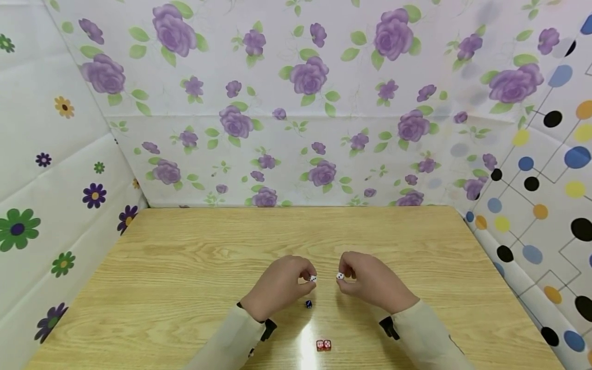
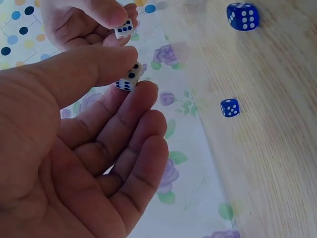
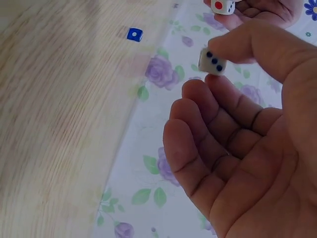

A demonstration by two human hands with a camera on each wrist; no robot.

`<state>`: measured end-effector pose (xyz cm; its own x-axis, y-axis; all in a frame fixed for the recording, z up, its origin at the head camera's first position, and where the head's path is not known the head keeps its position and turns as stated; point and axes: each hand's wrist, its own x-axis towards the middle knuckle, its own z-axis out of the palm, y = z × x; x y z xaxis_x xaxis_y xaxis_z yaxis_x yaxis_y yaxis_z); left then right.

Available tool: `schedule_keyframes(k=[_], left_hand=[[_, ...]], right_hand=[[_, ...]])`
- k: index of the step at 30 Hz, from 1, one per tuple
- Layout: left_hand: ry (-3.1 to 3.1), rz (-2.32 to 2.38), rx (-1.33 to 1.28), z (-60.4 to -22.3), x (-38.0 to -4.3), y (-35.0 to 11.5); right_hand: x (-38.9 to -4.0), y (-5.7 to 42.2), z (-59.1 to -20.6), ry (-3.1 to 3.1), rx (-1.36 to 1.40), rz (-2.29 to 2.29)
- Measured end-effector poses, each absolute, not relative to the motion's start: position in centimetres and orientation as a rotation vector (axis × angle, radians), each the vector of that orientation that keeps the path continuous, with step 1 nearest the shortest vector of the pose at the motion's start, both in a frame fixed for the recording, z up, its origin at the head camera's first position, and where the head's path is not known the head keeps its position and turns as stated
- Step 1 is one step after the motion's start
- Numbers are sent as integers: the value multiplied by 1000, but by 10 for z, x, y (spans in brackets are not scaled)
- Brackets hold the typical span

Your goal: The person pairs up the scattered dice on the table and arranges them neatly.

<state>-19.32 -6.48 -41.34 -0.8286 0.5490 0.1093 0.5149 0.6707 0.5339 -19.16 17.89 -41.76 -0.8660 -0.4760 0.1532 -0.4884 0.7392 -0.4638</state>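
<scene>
Thumb and fingertips of my left hand (image 1: pixel 281 283) pinch a white die (image 2: pixel 128 79) with dark pips. My right hand (image 1: pixel 375 281) pinches a second white die (image 3: pixel 213 62) between thumb and index fingertip. Both hands face each other over the table, a small gap between the two dice. The other fingers of each hand are bent and hold nothing. A red pip shows on the left hand's die in the right wrist view. On the table beside my left hand sits a blue die (image 1: pixel 308 304); the left wrist view shows two blue dice (image 2: pixel 242 16).
Two red dice (image 1: pixel 324 345) lie side by side on the wooden table (image 1: pixel 194 246), nearer my body, between the forearms. Flower-patterned cloth (image 1: pixel 277 154) hangs behind the table's far edge. A dotted cloth (image 1: pixel 532 216) stands along the right side, another flowered one (image 1: pixel 60 205) along the left.
</scene>
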Motion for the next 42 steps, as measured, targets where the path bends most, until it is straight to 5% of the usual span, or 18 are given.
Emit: schedule_keyframes(k=[42], left_hand=[[2760,794,902,-429,-190,-51]], right_hand=[[-191,172,-428,-3013,925,686]])
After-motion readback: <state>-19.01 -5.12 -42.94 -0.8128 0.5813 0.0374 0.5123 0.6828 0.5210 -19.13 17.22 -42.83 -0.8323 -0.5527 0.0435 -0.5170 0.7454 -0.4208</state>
